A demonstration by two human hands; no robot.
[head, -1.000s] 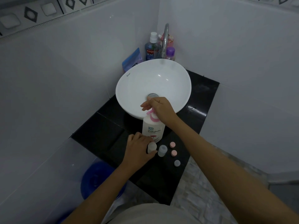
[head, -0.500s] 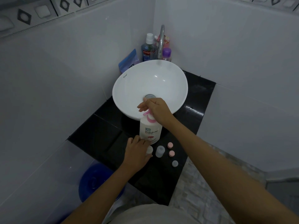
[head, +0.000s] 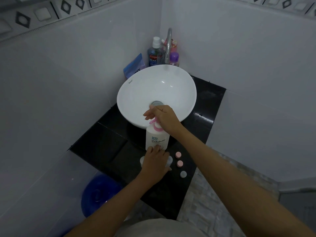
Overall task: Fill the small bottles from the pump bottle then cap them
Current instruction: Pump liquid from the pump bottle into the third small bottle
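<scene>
The white pump bottle (head: 156, 140) with a pink pump stands on the black counter (head: 102, 147) in front of the basin. My right hand (head: 163, 117) rests on top of the pump head, fingers stretched out to the left over the pink spout. My left hand (head: 154, 162) is low at the pump bottle's base and grips a small translucent bottle (head: 169, 161), mostly hidden by the hand. A second small whitish bottle (head: 142, 160) stands free just left of that hand. Two pink caps (head: 178, 154) (head: 179, 163) and a pale blue cap (head: 183, 174) lie to the right.
A white bowl basin (head: 136, 93) with a tap (head: 168, 47) fills the back of the counter. Mouthwash (head: 153, 56), a purple-capped bottle (head: 174, 59) and a blue pouch (head: 134, 67) stand in the corner. A blue bucket (head: 97, 194) sits on the floor, lower left.
My left hand let go of the small whitish bottle, which now stands free, and shifted right onto the translucent bottle. My right hand stayed on the pump head.
</scene>
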